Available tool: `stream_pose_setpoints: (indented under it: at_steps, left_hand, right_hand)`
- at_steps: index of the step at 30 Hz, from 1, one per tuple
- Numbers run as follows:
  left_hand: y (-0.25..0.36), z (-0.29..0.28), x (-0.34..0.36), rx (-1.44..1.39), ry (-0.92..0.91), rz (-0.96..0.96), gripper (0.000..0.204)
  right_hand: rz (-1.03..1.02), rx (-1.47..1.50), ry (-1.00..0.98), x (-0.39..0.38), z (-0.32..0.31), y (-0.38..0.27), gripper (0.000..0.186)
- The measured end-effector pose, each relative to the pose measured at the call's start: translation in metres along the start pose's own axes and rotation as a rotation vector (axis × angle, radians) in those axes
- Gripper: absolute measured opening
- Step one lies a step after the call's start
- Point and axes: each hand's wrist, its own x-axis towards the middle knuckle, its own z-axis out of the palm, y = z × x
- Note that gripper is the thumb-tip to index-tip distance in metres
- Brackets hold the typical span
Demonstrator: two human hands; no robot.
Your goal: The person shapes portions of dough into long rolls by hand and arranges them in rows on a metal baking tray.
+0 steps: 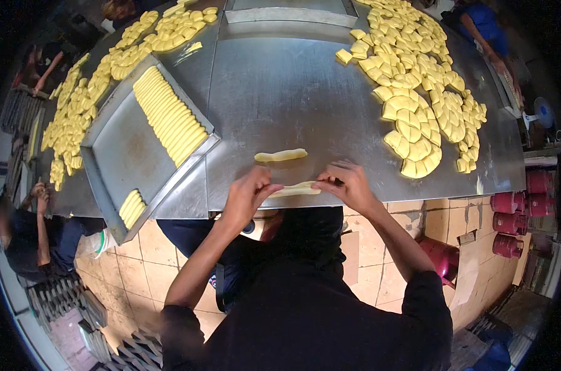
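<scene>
At the near edge of the metal table (280, 86), a thin yellow dough strip (296, 189) lies stretched between my hands. My left hand (248, 191) pinches its left end, and my right hand (347, 183) pinches the right end. Just beyond them rests another dough roll (281, 155), touched by neither hand. To the left, a metal tray (121, 145) sits at an angle. Inside it, a long row of dough rolls (169, 114) runs along the right side, and a short group of rolls (132, 208) lies in the near corner.
Cut dough pieces (410, 120) are heaped on the table's right; more pieces (76, 127) cover the far left. Another tray (290, 15) stands at the far edge. Co-workers sit around the table, one (42, 238) at near left. Pink gas cylinders (509, 213) stand on the right.
</scene>
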Motion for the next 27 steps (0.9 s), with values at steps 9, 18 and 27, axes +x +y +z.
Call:
stream_pose_setpoints:
  at_steps: [9,18,27]
  left_hand:
    - [0.014,-0.008,0.021,-0.041,-0.121,-0.059,0.041]
    - [0.000,0.001,0.003,0.011,0.004,0.038,0.043]
    - [0.018,-0.003,0.019,0.053,-0.073,0.061,0.041]
  right_hand:
    - [0.114,-0.059,-0.029,0.013,-0.001,-0.035,0.031]
    - [0.102,0.025,0.010,-0.002,0.006,-0.017,0.030]
    - [-0.044,-0.110,0.053,0.010,0.010,-0.032,0.029]
